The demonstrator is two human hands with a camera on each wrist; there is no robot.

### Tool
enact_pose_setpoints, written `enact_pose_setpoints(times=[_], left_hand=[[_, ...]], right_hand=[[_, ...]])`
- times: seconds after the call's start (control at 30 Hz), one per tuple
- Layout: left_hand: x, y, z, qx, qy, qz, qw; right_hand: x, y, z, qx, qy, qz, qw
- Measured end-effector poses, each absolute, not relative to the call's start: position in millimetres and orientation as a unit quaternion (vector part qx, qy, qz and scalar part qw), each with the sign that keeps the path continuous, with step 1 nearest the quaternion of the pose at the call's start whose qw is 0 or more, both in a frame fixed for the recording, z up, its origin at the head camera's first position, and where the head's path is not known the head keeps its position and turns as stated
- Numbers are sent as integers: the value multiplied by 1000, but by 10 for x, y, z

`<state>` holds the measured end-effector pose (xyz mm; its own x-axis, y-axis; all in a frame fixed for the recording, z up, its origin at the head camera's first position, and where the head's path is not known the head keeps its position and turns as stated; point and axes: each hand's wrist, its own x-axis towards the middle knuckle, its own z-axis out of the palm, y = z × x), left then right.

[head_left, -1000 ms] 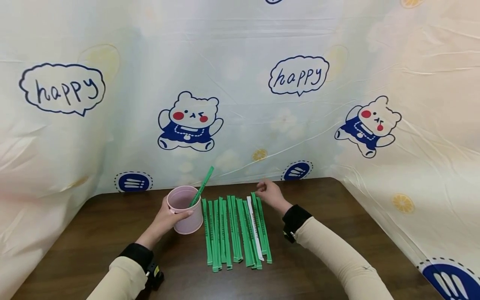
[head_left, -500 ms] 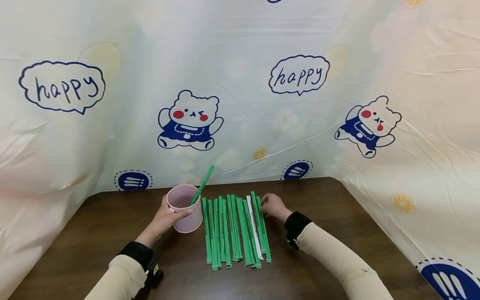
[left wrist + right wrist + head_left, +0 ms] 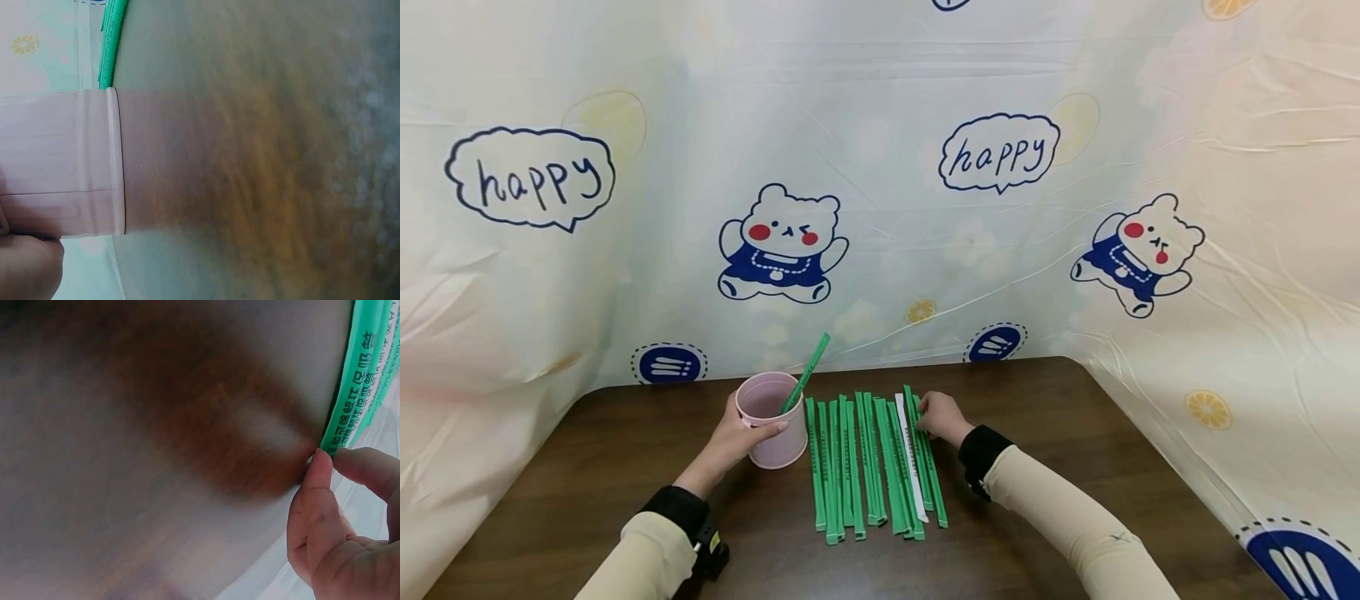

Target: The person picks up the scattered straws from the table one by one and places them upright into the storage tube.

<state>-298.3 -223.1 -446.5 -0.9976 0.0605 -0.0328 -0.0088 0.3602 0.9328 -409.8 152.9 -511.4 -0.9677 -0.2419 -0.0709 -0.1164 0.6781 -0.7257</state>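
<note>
My left hand (image 3: 730,435) grips a pink cup (image 3: 777,446) that stands upright on the table, its thumb across the cup's front; the other fingers are mostly hidden behind it. One slim green wrapped straw (image 3: 806,372) leans in the cup toward the right. Beside the cup lies a row of several green wrapped straws (image 3: 853,467), with one white wrapped straw (image 3: 912,458) among them. At the right end of the row, my right hand (image 3: 943,417) pinches the upper part of the outermost green straw (image 3: 350,381) between thumb and fingertip.
The brown wooden table (image 3: 1060,483) has rounded far corners. Behind it hangs a pale printed curtain (image 3: 880,208) with bears and speech bubbles, meeting the table's back edge. A black wrist strap (image 3: 985,454) sits on each forearm.
My right hand has come down from beyond the row's top end onto the outermost green straw and now pinches it. The left hand and pink cup have stayed put.
</note>
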Motion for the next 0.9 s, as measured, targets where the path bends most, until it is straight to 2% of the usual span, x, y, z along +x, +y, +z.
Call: enact_pose_setpoints(times=[0.1,0.17,0.27,0.5,0.6,0.7,0.73,0.83,0.9], left_hand=[[-2997,-2234,-4467,16,824,565,30],[-2997,-2236,-4465,17,824,565,30],[-2989,-2238,-4457,17,825,564,28],[-2951,-2225,-4437,23,823,568,20],[-2938,-2220,-4439,27,823,568,17],[-2929,-2223,-4443,28,822,568,18],[-2927,-2225,-4444,27,822,569,18],[-2926,-2229,-4444,25,823,568,19],[-2930,-2230,-4448,24,822,569,19]], right_hand=[[-4459,1663,-5623,-137,912,-382,59],[-4451,1652,-5609,-121,917,-376,63],[-4059,1519,-5120,-99,918,-378,69],[-4318,1636,-5373,-79,911,-392,97],[-3929,1510,-4866,-36,912,-393,114],[-4086,1628,-5076,-49,905,-407,114],[-4211,1712,-5265,-72,901,-416,103],[-4309,1797,-5382,-80,897,-423,102],[-4163,1743,-5170,-55,897,-425,107]])
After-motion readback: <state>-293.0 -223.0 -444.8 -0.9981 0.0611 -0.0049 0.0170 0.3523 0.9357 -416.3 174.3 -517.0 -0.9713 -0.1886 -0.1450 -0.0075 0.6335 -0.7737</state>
